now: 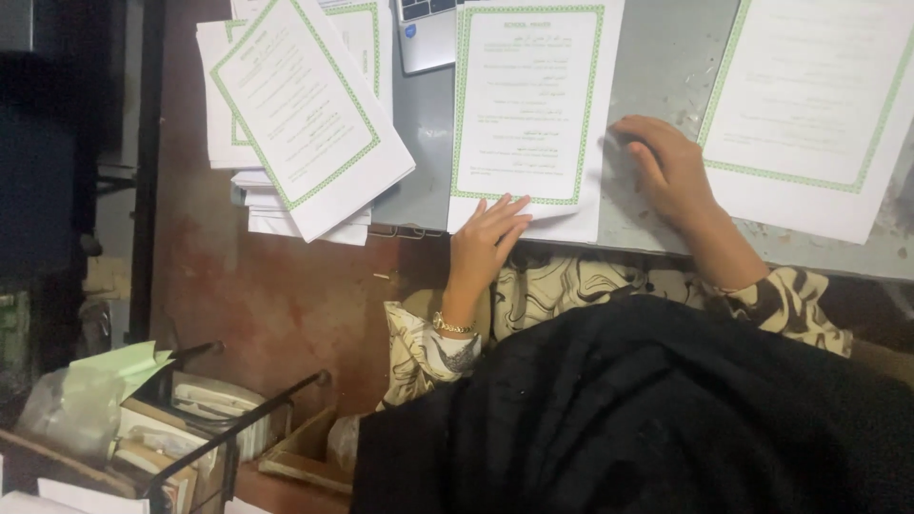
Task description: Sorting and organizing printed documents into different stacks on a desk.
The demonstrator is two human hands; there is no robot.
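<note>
A grey metal tabletop (666, 67), scuffed and spotted, runs across the upper part of the view; below it the floor is reddish-brown and the left side of the room lies in deep shadow.

The centre sheet (528, 105), white with a green patterned border and printed lines, lies flat near the tabletop's front edge. The left hand (486, 243) rests on its lower corner, fingers (509, 211) extended and spread, pressing flat, gripping nothing. The right hand (666, 167) lies palm down just beside the sheet's right edge, fingers curled loosely against the tabletop; whether the fingertips touch the paper cannot be told.

A like sheet (809, 105) lies to the right, its near edge just beside the right wrist. To the left, a stack of the same sheets (295, 114) sits skewed, overhanging the tabletop edge. A laptop corner (426, 38) shows between stack and centre sheet.

The person wears patterned sleeves, a bracelet (452, 326) on the left wrist, and dark cloth (647, 419) across the lap. At lower left, a wire rack (219, 428) holds boxes and papers.
</note>
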